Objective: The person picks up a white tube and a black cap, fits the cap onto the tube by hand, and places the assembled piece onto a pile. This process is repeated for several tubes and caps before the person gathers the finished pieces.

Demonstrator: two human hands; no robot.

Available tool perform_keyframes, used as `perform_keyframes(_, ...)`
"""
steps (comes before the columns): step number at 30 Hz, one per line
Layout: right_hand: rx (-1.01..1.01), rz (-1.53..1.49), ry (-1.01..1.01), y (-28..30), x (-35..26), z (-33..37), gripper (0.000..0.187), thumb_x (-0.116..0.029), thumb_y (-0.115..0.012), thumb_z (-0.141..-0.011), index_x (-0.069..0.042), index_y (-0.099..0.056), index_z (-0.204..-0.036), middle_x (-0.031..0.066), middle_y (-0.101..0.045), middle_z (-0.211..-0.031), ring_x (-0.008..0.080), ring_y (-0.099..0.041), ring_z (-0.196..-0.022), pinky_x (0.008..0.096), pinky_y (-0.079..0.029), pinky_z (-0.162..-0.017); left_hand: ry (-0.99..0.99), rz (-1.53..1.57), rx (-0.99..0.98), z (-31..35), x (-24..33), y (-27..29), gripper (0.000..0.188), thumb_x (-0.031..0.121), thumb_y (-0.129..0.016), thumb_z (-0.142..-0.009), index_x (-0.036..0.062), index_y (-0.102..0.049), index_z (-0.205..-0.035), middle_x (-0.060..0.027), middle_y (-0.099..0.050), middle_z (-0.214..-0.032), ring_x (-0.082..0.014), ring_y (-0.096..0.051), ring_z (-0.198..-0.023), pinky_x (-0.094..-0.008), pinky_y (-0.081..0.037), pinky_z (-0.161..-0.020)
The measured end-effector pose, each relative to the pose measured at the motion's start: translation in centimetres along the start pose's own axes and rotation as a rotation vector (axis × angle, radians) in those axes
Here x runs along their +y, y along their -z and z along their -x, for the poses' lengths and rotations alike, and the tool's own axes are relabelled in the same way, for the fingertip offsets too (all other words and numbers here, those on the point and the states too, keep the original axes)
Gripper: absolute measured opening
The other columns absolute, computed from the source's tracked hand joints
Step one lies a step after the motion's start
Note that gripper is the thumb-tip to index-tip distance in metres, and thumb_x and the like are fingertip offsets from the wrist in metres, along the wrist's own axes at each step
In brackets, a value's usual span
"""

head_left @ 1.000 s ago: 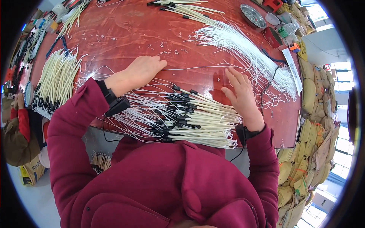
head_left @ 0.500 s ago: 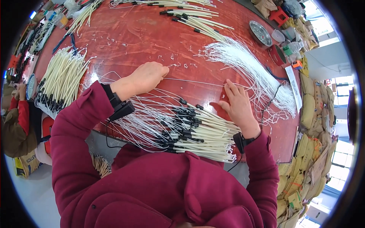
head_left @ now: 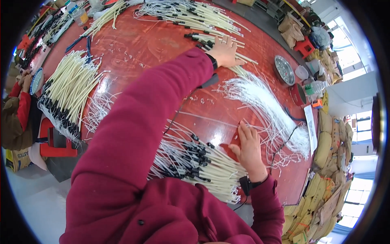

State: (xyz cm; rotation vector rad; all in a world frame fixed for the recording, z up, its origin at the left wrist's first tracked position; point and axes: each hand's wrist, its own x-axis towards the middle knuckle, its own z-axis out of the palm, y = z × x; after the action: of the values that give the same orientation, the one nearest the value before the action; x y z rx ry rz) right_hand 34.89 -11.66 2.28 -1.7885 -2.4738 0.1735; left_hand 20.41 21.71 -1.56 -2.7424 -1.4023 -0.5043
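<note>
My left hand (head_left: 224,52) reaches across to the far side, fingers spread over the cream tubes with black fittings (head_left: 205,40) lying there. Whether it touches one is unclear. Close to my body, my right hand (head_left: 249,149) rests on the table with its fingers stretched out. A thin white string (head_left: 207,118) runs over the red surface towards that hand's fingertips. Below it lies a pile of cream tubes with black fittings and white strings (head_left: 211,166), partly hidden by my left sleeve. Right of my right hand is a big bundle of loose white strings (head_left: 266,105).
The red table (head_left: 134,44) carries another tube pile (head_left: 69,85) at left and more tubes (head_left: 191,16) at the far edge. A metal tray (head_left: 284,70), a red tin (head_left: 297,94) and a plastic bottle (head_left: 316,87) stand at right. Someone in red sleeves (head_left: 23,105) sits at left.
My left hand has left the white string and swung far forward to the distant tubes, its arm stretched across the table. My right hand stays on the table, fingers still extended. The view has shifted.
</note>
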Motion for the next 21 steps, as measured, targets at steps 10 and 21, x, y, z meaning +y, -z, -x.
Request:
perform_keyframes(10,0.01,-0.022,-0.045,0.1,-0.4,-0.2,0.078,-0.042,-0.072,-0.081,0.01,-0.05,-0.134,0.0182,-0.045,-0.147,0.0407,-0.043,-0.127,0.0487,-0.036,-0.107,0.078,-0.022,-0.157,-1.2,-1.8,-0.4,0.095,0.077,-0.038,-0.09,0.0067,-0.029,-0.155,-0.0314,-0.035,-0.151,-0.0469,-0.031,-0.143,-0.0655,-0.02,-0.113)
perform_keyframes(21,0.073,-0.007,-0.052,-0.6,-0.5,-0.2,0.08,-0.042,-0.077,-0.076,0.011,-0.052,-0.13,0.0186,-0.048,-0.143,0.0361,-0.046,-0.122,0.0465,-0.038,-0.104,-0.12,0.021,-0.143,9.0,-6.8,2.3,0.072,0.06,-0.038,-0.1,0.0095,-0.035,-0.151,-0.029,-0.039,-0.149,-0.0449,-0.034,-0.141,-0.0608,-0.026,-0.112)
